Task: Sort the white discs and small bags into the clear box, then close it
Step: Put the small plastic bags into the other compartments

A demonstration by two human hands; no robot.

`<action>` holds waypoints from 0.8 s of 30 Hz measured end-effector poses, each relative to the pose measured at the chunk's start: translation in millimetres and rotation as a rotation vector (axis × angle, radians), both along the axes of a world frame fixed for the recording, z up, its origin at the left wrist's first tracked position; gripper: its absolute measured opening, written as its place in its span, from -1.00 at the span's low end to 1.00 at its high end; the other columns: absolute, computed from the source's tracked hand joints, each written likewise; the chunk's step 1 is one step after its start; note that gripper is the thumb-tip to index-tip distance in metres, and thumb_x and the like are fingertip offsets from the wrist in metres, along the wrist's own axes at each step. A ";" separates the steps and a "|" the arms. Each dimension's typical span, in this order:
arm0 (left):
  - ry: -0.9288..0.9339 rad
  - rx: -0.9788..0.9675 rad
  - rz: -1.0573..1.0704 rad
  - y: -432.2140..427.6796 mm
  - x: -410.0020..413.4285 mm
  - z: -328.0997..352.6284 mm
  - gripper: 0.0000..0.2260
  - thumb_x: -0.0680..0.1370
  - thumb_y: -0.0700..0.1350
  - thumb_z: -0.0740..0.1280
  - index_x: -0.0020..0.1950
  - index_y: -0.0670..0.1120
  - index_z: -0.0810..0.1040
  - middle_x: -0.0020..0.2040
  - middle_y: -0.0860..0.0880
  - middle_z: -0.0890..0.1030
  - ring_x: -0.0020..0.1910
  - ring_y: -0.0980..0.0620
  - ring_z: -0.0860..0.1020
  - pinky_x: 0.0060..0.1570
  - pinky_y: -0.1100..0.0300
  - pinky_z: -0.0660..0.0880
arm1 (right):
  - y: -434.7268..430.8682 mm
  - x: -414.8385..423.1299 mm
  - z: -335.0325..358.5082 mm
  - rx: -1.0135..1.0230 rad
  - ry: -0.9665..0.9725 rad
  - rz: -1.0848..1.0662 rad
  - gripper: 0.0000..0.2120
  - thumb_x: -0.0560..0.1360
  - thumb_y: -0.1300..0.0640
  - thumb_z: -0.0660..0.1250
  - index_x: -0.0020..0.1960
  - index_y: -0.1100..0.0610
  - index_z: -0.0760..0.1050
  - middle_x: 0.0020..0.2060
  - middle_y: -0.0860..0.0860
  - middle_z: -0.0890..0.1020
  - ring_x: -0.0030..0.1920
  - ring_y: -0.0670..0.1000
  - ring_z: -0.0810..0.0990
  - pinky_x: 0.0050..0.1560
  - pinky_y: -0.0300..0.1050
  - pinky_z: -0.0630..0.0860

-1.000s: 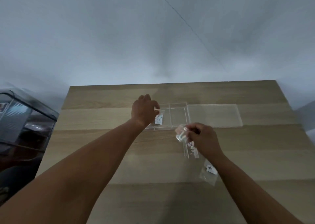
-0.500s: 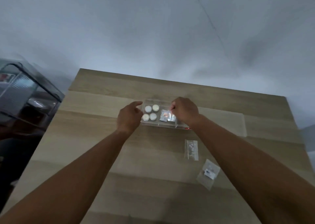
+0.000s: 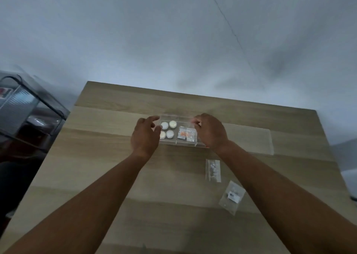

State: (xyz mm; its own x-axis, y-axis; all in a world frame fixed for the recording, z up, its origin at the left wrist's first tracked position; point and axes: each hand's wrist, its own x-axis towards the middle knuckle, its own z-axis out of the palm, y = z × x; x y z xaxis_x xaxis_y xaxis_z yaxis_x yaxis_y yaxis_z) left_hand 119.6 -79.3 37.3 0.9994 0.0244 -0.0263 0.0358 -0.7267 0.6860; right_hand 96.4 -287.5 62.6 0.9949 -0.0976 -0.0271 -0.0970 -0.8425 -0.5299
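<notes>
The clear box (image 3: 179,143) sits at the middle of the wooden table (image 3: 108,157). Several white discs (image 3: 167,130) fill its left compartment. Two small bags with orange and white contents (image 3: 186,135) lie in the middle compartment. My left hand (image 3: 144,138) hovers at the box's left end with its fingers apart, holding nothing. Over the box's right part, my right hand (image 3: 209,132) has its fingertips pinched at the far corner of the right-hand bag. Two more small bags lie on the table: one (image 3: 213,169) near my right forearm, another (image 3: 232,196) closer to me.
The flat clear lid (image 3: 249,139) lies on the table just right of the box. A dark see-through cabinet (image 3: 29,114) stands off the table's left edge. A grey wall rises behind the table.
My right hand carried a bag from the table's middle into the box's middle compartment. My left hand moved off the box top to its left end, which uncovered the discs.
</notes>
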 end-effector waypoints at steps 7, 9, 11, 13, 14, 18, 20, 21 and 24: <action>-0.058 -0.036 -0.315 -45.6 -54.6 9.1 -0.86 0.52 0.08 0.32 -0.05 0.09 0.64 -0.14 0.12 0.68 -0.21 0.17 0.60 -0.19 0.19 0.53 | -48.8 -74.5 7.6 0.156 0.030 -0.258 -0.90 0.45 0.13 0.36 -0.08 0.07 0.65 -0.13 0.01 0.72 -0.12 -0.03 0.64 -0.05 -0.21 0.46; 0.010 -0.004 -0.406 -60.9 -68.2 3.3 -0.85 0.51 0.07 0.33 -0.06 0.06 0.66 -0.16 0.09 0.70 -0.21 0.13 0.62 -0.20 0.20 0.51 | -59.9 -99.3 2.8 0.189 0.102 -0.334 -0.91 0.43 0.14 0.39 -0.11 0.09 0.66 -0.16 0.03 0.73 -0.12 0.00 0.66 -0.06 -0.21 0.47; 0.103 0.051 -0.465 -78.0 -78.0 -3.5 -0.84 0.50 0.04 0.33 -0.06 0.05 0.68 -0.12 0.06 0.71 -0.14 0.07 0.64 -0.16 0.19 0.49 | -70.8 -125.5 -4.4 0.204 0.202 -0.412 -0.91 0.41 0.13 0.41 -0.14 0.13 0.67 -0.17 0.07 0.73 -0.13 0.04 0.66 -0.12 -0.22 0.44; 0.190 0.100 -0.504 -95.0 -83.7 -9.3 -0.85 0.49 0.01 0.30 -0.13 0.01 0.66 -0.08 0.00 0.70 -0.06 -0.03 0.64 -0.13 0.16 0.45 | -81.0 -151.2 -13.4 0.213 0.297 -0.495 -0.90 0.38 0.11 0.43 -0.19 0.15 0.66 -0.17 0.09 0.72 -0.12 0.07 0.66 -0.17 -0.22 0.39; 0.228 0.115 -0.509 -102.8 -84.9 -11.8 -0.86 0.48 -0.01 0.30 -0.16 -0.01 0.63 -0.08 -0.05 0.69 -0.03 -0.08 0.63 -0.14 0.15 0.43 | -84.9 -163.0 -18.5 0.222 0.331 -0.540 -0.89 0.37 0.10 0.45 -0.21 0.15 0.65 -0.16 0.11 0.72 -0.11 0.09 0.66 -0.18 -0.20 0.39; 0.342 0.140 -0.459 -127.7 -83.4 -18.4 -0.67 0.45 0.03 0.39 0.12 -0.12 0.56 0.11 -0.15 0.63 0.11 -0.16 0.59 -0.04 0.10 0.44 | -83.8 -196.3 -39.5 0.246 0.492 -0.666 -0.68 0.35 -0.10 0.44 -0.22 0.16 0.51 -0.23 0.16 0.62 -0.05 0.18 0.64 -0.20 -0.16 0.37; 0.381 0.133 -0.414 -135.9 -81.1 -20.4 -0.63 0.43 0.01 0.44 0.15 -0.14 0.55 0.16 -0.17 0.63 0.14 -0.16 0.58 0.03 0.08 0.46 | -74.4 -204.6 -47.6 0.239 0.553 -0.695 -0.56 0.35 -0.22 0.40 -0.13 0.16 0.50 -0.13 0.20 0.64 -0.01 0.19 0.62 -0.18 -0.13 0.36; 0.395 0.133 -0.397 -139.0 -80.7 -21.0 -0.63 0.42 0.00 0.46 0.15 -0.15 0.55 0.16 -0.18 0.63 0.15 -0.16 0.57 0.05 0.07 0.47 | -68.6 -207.4 -50.1 0.219 0.561 -0.706 -0.50 0.34 -0.26 0.39 -0.06 0.18 0.50 -0.05 0.20 0.65 0.02 0.19 0.61 -0.16 -0.11 0.37; 0.399 0.187 -0.418 -145.6 -83.4 -20.4 -0.58 0.37 -0.04 0.49 0.16 -0.20 0.57 0.19 -0.21 0.59 0.21 -0.21 0.52 0.15 0.01 0.49 | -54.3 -213.2 -53.1 0.172 0.522 -0.740 -0.40 0.30 -0.28 0.42 0.09 0.17 0.44 0.06 0.16 0.61 0.06 0.19 0.59 -0.10 -0.07 0.41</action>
